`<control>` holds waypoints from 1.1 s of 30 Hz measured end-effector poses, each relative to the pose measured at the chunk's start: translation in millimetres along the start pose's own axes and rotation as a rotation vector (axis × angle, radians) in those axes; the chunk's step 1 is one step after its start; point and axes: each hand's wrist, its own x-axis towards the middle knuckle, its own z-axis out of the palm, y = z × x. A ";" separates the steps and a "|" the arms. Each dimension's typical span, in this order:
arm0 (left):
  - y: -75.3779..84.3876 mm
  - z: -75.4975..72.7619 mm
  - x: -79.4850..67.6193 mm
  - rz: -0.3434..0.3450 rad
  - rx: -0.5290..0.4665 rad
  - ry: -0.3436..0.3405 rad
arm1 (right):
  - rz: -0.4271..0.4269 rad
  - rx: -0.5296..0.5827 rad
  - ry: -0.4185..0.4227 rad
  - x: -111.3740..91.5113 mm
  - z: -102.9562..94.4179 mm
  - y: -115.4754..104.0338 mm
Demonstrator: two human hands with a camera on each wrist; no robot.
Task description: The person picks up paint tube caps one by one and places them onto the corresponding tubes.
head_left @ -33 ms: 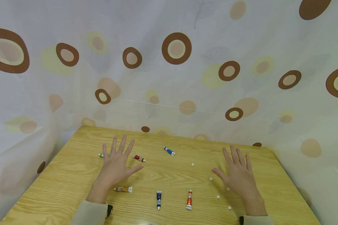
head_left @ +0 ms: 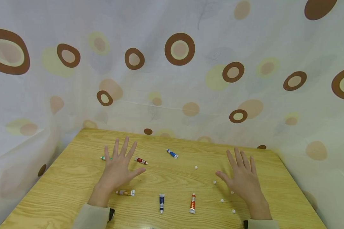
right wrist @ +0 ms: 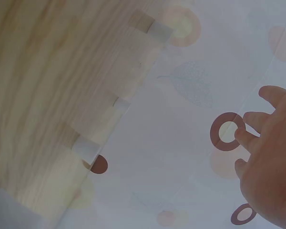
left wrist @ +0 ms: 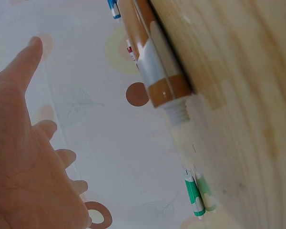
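Observation:
My left hand (head_left: 117,170) is spread with straight fingers above the left side of the table, holding nothing. Partly hidden behind it lies a green paint tube (head_left: 103,158); a dark red paint tube (head_left: 141,161) lies just right of its fingers. Near the left wrist is an ochre paint tube (head_left: 125,192), whose bare threaded nozzle (left wrist: 178,112) shows in the left wrist view. On the right, my right hand (head_left: 243,181) is spread too and holds nothing. Several small white caps (head_left: 214,182) lie around it, one partly covered by the hand.
A blue paint tube (head_left: 172,154) lies toward the back of the wooden table (head_left: 172,178). Nearer the front are a navy paint tube (head_left: 161,203) and an orange-red one (head_left: 192,203). A white patterned curtain (head_left: 172,86) surrounds the back and sides.

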 end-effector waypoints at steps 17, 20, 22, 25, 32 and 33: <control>-0.9 -0.9 0.2 0.011 -0.002 0.002 | 0.004 0.001 -0.030 0.7 -2.8 -1.0; -1.2 -0.3 -0.1 0.007 0.008 -0.003 | 0.006 0.004 -0.043 0.2 -3.0 -1.3; -1.4 0.1 -0.5 0.006 0.012 -0.004 | 0.007 0.005 -0.049 -0.4 -3.0 -1.7; -1.7 0.1 -1.1 0.007 0.011 -0.004 | 0.008 0.004 -0.050 -0.7 -2.3 -1.9; -0.7 -1.0 -1.3 0.019 -0.015 -0.011 | 0.002 0.002 -0.063 -0.4 -0.6 -2.3; -0.2 -1.0 -1.4 0.020 -0.014 -0.015 | -0.001 0.005 -0.066 -0.6 -0.5 -2.4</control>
